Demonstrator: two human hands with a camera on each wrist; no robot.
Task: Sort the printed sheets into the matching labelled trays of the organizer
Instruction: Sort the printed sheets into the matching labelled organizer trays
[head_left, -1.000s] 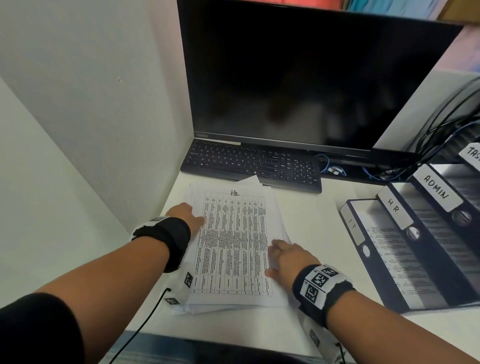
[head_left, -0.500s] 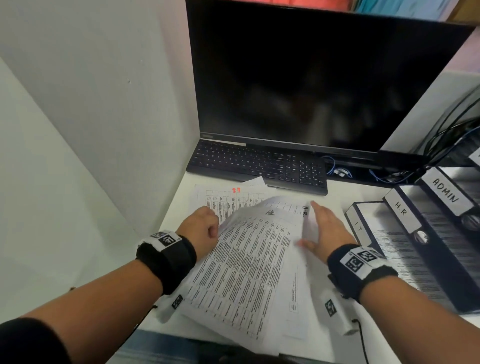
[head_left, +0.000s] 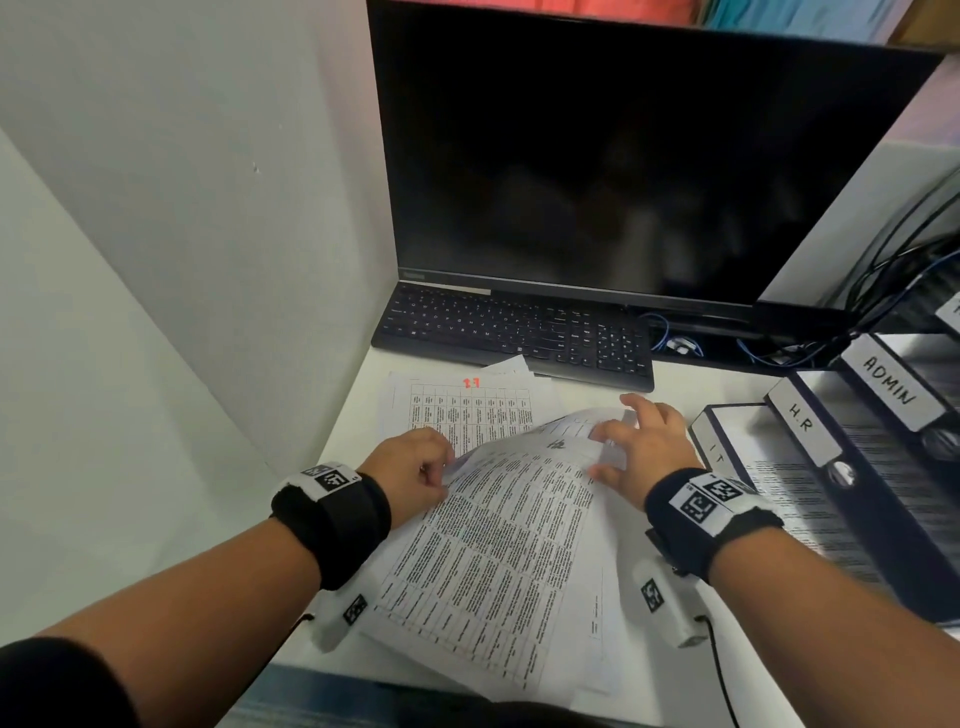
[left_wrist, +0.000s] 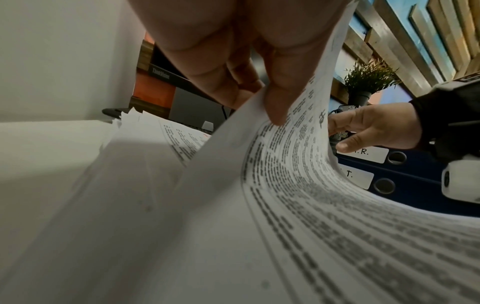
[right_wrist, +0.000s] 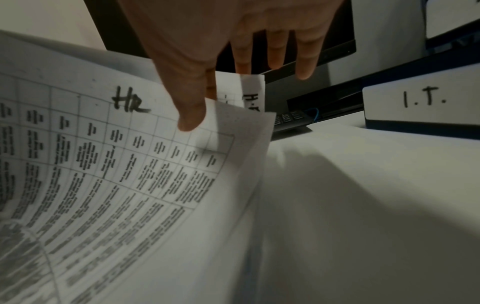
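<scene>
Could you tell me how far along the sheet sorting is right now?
Done: nothing visibly filed. In hand: left hand and right hand lift a sheet marked HR off the pile. Left: that sheet into the H.R binder, then the rest of the pile.

Matt white paper sheets (head_left: 498, 545), glossy black monitor screen (head_left: 623, 166), smooth white desk (head_left: 691, 384)

Two hands (head_left: 415, 467), one monitor (head_left: 623, 156), one keyboard (head_left: 514, 332), four labelled binders (head_left: 800, 431)
</scene>
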